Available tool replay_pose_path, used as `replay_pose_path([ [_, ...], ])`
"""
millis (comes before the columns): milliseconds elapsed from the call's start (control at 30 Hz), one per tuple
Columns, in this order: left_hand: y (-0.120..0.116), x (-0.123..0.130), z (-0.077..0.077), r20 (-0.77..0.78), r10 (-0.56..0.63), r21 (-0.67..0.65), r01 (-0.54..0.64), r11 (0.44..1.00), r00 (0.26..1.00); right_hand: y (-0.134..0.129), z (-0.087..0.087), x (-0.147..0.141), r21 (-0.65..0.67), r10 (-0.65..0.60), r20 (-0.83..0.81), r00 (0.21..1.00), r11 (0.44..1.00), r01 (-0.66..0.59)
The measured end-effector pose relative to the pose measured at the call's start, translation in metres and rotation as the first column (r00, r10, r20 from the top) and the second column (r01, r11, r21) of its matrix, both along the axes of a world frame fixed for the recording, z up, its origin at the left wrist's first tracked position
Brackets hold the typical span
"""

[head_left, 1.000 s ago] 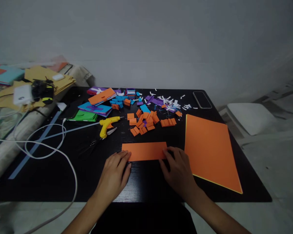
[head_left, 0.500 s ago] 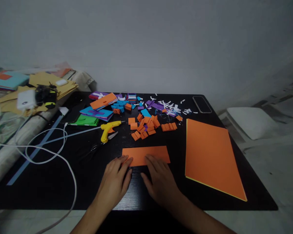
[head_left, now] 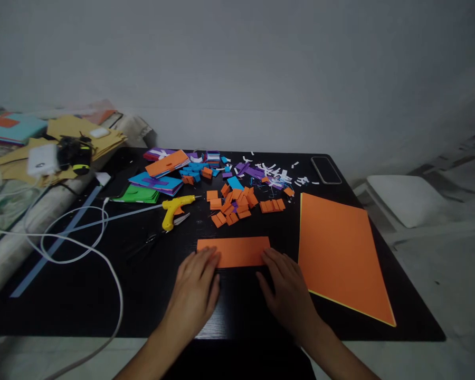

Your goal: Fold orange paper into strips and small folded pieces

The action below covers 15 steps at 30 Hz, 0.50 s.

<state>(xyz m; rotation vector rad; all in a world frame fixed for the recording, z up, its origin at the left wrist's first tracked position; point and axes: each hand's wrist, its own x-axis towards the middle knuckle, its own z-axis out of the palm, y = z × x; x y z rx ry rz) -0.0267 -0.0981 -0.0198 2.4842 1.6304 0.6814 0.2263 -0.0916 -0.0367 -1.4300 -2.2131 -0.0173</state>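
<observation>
An orange paper strip (head_left: pixel 241 252) lies flat on the black table (head_left: pixel 158 311). On its left end rest the fingertips of my left hand (head_left: pixel 196 287), the hand lying flat with its thumb apart. My right hand (head_left: pixel 287 290) touches the strip's right end with stretched fingers, its thumb spread toward the middle. Beyond the strip is a loose pile of small folded orange pieces (head_left: pixel 235 203). To the right of my right hand lies a large orange sheet (head_left: pixel 340 253) with a yellow edge showing beneath it.
A yellow glue gun (head_left: pixel 174 208) and pliers (head_left: pixel 152 238) lie left of the pile. White cable (head_left: pixel 116 285) loops across the left side. Colored paper stacks (head_left: pixel 156 182), white scraps (head_left: pixel 275 174) and a phone (head_left: pixel 326 170) sit at the back. A white stool (head_left: pixel 404 198) stands right.
My right hand has slid right along the strip to its right end. My left hand has shifted slightly right, still on the left end. The view has moved a little.
</observation>
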Motion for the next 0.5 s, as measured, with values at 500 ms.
replay_pose_path([
  [500, -0.003, 0.033, -0.006, 0.034, -0.050, -0.105, 0.053, 0.993, 0.998, 0.000, -0.003, -0.002, 0.021, -0.019, 0.002, 1.000, 1.000, 0.019],
])
